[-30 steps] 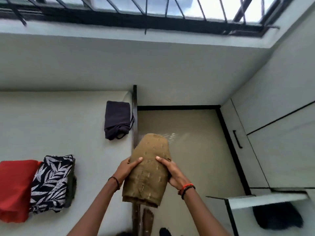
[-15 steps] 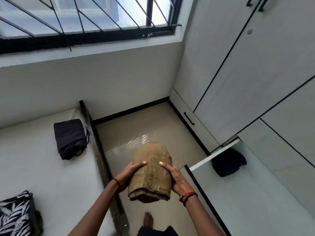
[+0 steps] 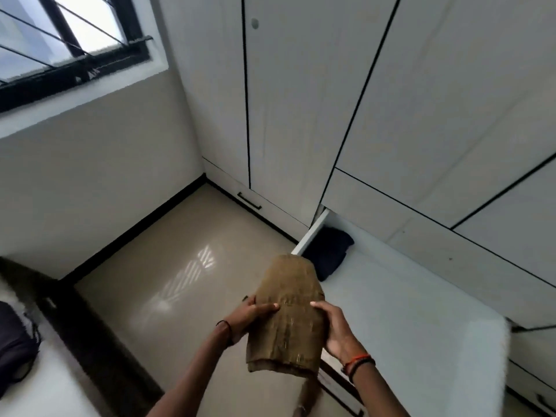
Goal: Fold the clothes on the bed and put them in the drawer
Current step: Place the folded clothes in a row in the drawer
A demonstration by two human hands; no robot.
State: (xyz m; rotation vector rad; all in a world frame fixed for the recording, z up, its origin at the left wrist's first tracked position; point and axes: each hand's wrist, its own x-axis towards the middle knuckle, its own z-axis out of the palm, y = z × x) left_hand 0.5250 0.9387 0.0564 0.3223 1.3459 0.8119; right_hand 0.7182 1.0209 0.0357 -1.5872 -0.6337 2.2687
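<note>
**Second piece folded, drawer not yet reached**

The tall white wardrobe with black-edged doors (image 3: 301, 115) fills the far and right side. At its foot the wide white drawer (image 3: 415, 314) stands pulled out on the right, most of its bottom bare. Only a near-left corner of the white bed with a dark frame (image 3: 57, 389) shows.

A folded navy garment (image 3: 328, 251) lies in the drawer's far-left corner, so one piece looks put away. A dark bundled garment (image 3: 13, 341) sits on the bed at the left edge of view. I cannot tell whether it is folded, and it has yet to be stored.

The folded olive-brown cloth with small pale stitches (image 3: 288, 317) is held in the air near the centre, over the drawer's near-left edge. The left hand (image 3: 251, 317) grips its left side and the right hand (image 3: 337, 329) its right, each thumb lying on top.

Folding of this piece looks finished, and laying it in the drawer remains. The rest of the bed is out of view.
</note>
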